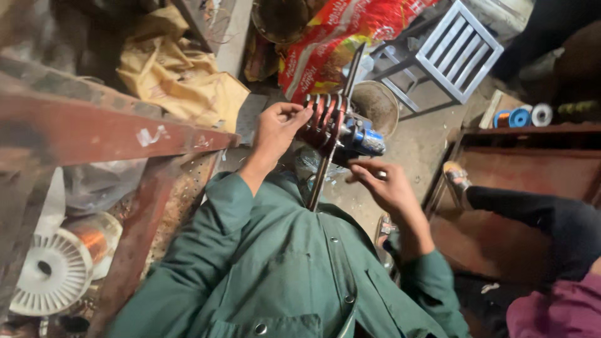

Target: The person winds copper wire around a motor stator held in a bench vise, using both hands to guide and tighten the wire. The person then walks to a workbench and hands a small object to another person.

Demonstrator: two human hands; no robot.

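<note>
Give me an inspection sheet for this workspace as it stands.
Surface: bare concrete floor, dusty; rusty metal frame on the left.
Job's things: winding former with reddish coils on a long flat bar, upright before the person.
Clutter: yellow sack, red printed bag, white slatted stool, metal bowl, blue can.
Grips: left hand pinches the former's edge; right hand beside the bar, fingers curled, contents unclear.
Cables: copper wire spool lower left; small spools on a shelf.
Surroundings: another person's sandalled foot and dark trouser leg on the right.
</note>
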